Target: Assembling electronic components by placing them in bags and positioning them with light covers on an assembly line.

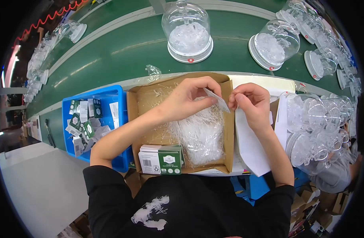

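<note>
My left hand [192,100] pinches a small white card [219,101] between thumb and fingers, above the open cardboard tray [144,106]. Close to the card's right edge, my right hand [252,102] is closed in a pinch; whatever its fingertips hold is too small to make out. Below the hands, a bundle of thin clear plastic strands [202,139] lies in the tray, with loose strands scattered around it. A stack of green-and-white printed cards [161,160] sits in the tray's near left corner.
Left of the tray, a blue bin [120,119] holds several tagged cards. Clear domes on white bases [188,35] stand on the green conveyor [126,51]. More domes [309,135] crowd the right side, beside white paper [249,150]. Another person's grey sleeve [334,176] shows at far right.
</note>
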